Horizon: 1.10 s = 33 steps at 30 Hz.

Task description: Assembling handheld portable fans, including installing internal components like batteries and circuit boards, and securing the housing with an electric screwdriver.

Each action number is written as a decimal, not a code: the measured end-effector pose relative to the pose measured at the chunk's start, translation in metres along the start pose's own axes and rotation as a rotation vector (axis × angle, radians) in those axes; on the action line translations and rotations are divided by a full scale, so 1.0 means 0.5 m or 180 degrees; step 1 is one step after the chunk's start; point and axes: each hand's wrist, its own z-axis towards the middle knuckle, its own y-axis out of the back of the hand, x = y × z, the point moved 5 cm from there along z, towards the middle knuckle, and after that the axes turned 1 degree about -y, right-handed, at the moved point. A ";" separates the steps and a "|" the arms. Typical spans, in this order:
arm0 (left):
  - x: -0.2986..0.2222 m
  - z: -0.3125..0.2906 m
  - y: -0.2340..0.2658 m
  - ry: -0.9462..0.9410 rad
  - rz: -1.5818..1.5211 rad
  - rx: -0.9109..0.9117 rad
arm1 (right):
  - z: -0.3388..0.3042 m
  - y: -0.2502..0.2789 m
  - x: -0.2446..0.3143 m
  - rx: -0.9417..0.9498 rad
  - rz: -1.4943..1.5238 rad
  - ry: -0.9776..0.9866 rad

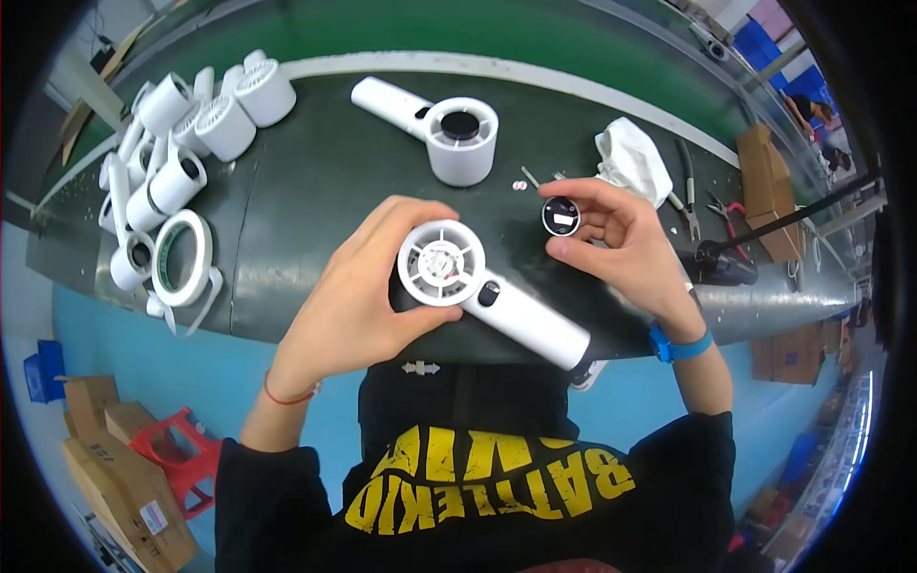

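Note:
My left hand (368, 277) is wrapped round the head of a white handheld fan (530, 325), whose handle points to the lower right. The fan's round end faces up, and spokes with a pale hub show inside it. In my right hand (616, 239), thumb and fingers pinch a small round black cap (561, 217) with a light rim and a white patch on its face. The cap is held apart from the fan, to its upper right. Beyond both hands, a second white fan (461, 153) stands on the dark table with a black disc at its centre.
Several white fans (226, 124) are heaped at the left, beside a roll of tape (181, 258). At the right are a crumpled white bag (632, 158), pliers (690, 191), red-handled cutters (728, 215) and a cardboard box (769, 191). A red stool (177, 444) stands below the table's left side.

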 end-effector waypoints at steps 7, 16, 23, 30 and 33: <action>-0.073 0.085 0.044 -0.0065 -0.0471 0.0448 | 0.008 0.106 0.003 -0.1600 -0.0214 0.0733; 0.070 0.363 0.081 -0.0117 0.1026 -0.0147 | -0.005 0.164 -0.046 -0.2321 -0.0055 0.0988; 0.097 0.378 0.057 0.0042 0.1313 0.0717 | 0.002 0.152 0.009 -0.2317 -0.0652 0.1556; 0.057 0.371 0.053 0.0382 0.1148 0.1098 | -0.010 0.140 0.011 -0.2294 -0.0659 0.1750; 0.074 0.356 0.067 0.0182 0.1181 0.1041 | -0.011 0.123 0.010 -0.2271 -0.0705 0.1705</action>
